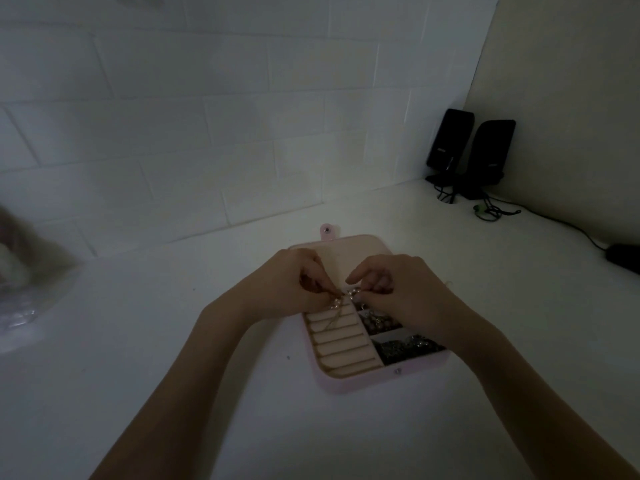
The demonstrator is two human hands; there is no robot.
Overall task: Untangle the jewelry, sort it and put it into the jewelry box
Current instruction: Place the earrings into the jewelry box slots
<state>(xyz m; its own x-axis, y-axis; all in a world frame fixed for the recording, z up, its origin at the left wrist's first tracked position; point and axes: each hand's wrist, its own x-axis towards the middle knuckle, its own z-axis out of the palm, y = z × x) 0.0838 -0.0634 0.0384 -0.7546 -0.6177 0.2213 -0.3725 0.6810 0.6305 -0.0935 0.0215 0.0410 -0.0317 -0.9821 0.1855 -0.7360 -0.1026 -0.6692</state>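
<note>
I see both hands over the open pink box [349, 384] on the white table [173, 341]: my left hand [287, 282] pinches a thin chain [334, 315] with curled fingers, my right hand [398, 292] pinches the beaded tangle [353, 293] beside it. The chain trails down onto the ring rolls [343, 344]; jewelry [398, 346] fills the right-side compartments.

Jewelry box [367, 381]: on the table [173, 393], centre, lid lying open on the far side.
Ring rolls [346, 344]: left part of the box.
Filled compartments [398, 349]: right part.
Left hand [287, 282], right hand [405, 292]: over the box's middle.
Speakers [471, 150]: far right corner.
Bag [20, 306]: far left.
</note>
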